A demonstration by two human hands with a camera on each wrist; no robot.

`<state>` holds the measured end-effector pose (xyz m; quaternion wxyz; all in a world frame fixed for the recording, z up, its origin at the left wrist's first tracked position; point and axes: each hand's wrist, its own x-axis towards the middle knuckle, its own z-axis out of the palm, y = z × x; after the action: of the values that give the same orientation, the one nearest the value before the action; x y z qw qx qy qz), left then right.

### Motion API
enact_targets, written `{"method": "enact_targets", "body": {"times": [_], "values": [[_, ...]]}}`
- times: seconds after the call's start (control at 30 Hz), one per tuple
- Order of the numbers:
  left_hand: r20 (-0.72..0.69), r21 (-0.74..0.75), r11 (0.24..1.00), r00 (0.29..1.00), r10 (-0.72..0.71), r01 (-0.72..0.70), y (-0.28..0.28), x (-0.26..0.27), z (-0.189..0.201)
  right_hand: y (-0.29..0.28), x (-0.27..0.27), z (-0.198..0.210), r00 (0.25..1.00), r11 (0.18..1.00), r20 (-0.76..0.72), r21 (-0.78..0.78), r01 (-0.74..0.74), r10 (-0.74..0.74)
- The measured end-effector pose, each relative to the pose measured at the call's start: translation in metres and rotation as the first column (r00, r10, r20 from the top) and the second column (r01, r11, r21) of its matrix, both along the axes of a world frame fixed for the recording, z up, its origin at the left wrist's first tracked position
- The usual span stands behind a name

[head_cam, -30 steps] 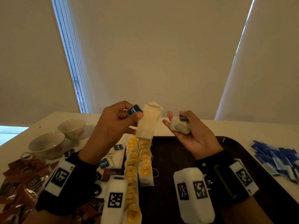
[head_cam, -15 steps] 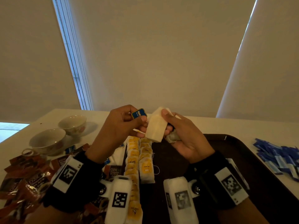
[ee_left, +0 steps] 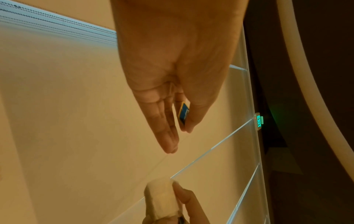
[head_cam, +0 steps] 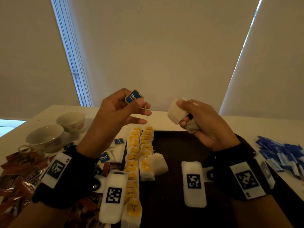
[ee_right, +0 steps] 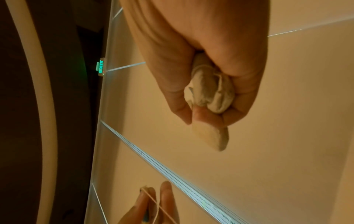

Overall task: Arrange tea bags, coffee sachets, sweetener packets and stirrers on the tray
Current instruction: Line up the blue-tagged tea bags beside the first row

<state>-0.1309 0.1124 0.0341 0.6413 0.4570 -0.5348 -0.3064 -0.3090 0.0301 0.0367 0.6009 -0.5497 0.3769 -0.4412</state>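
Observation:
My left hand (head_cam: 136,101) is raised above the table and pinches a blue tea bag tag (head_cam: 134,97) between thumb and forefinger; a thin string hangs from it. In the left wrist view the tag (ee_left: 184,113) is seen edge-on. My right hand (head_cam: 184,116) grips a white tea bag (head_cam: 175,112) at the fingertips, with a crumpled one (head_cam: 191,127) tucked lower in the palm. The right wrist view shows both bags (ee_right: 210,91) bunched in the curled fingers. Below lies the dark brown tray (head_cam: 181,145), with two rows of yellow-tagged tea bags (head_cam: 139,145) along its left side.
Two teacups (head_cam: 44,139) stand at the back left of the white table. Brown coffee sachets (head_cam: 19,175) lie heaped at the left. Loose blue-tagged tea bags (head_cam: 104,157) sit beside the tray. A pile of blue packets (head_cam: 283,153) lies right of the tray. One white tea bag (head_cam: 158,163) rests beside the rows.
The white tea bag passed from my left hand to my right. The hands then moved apart, and the left kept only the blue tag with its string.

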Motion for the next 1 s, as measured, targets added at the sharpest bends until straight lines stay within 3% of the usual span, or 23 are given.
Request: {"method": "enact_targets", "body": {"times": [0.1,0.3,0.37,0.43,0.5,0.57,0.77,0.9,1.0], "values": [[0.052,-0.011,1.0,0.998,-0.02,0.021,0.003,-0.004,0.003,-0.004,-0.006,0.005,0.994,0.997,0.091,0.04,0.063,-0.067],[0.205,0.037,0.999,0.978,-0.046,0.039,-0.001,-0.012,0.023,-0.006,-0.013,0.006,0.981,0.988,0.194,0.155,-0.016,-0.014],[0.272,0.023,0.999,0.962,-0.037,0.032,-0.002,-0.014,0.034,-0.006,-0.013,0.004,0.995,0.993,0.066,0.09,-0.079,0.073],[0.315,-0.006,1.0,0.949,-0.006,0.008,-0.002,-0.014,0.045,-0.002,-0.015,0.002,0.95,0.971,-0.228,-0.06,-0.232,0.213],[0.318,-0.025,1.0,0.948,0.022,-0.015,-0.003,-0.012,0.054,0.006,-0.013,0.002,0.776,0.885,-0.545,-0.125,-0.449,0.317],[0.279,-0.029,1.0,0.96,0.016,-0.008,-0.004,-0.011,0.061,0.013,-0.004,-0.001,0.652,0.815,-0.66,-0.104,-0.57,0.372],[0.154,-0.072,0.997,0.988,-0.029,0.04,0.002,-0.01,0.069,0.006,0.008,-0.02,0.732,0.823,-0.64,-0.269,-0.5,0.236],[0.03,-0.111,0.994,0.999,-0.012,0.015,0.013,-0.002,0.059,0.0,-0.001,-0.017,0.75,0.857,-0.626,-0.248,-0.452,0.214],[0.02,-0.094,0.995,1.0,-0.014,0.016,0.02,-0.001,0.048,-0.007,-0.005,-0.018,0.815,0.914,-0.553,-0.219,-0.341,0.171]]}}
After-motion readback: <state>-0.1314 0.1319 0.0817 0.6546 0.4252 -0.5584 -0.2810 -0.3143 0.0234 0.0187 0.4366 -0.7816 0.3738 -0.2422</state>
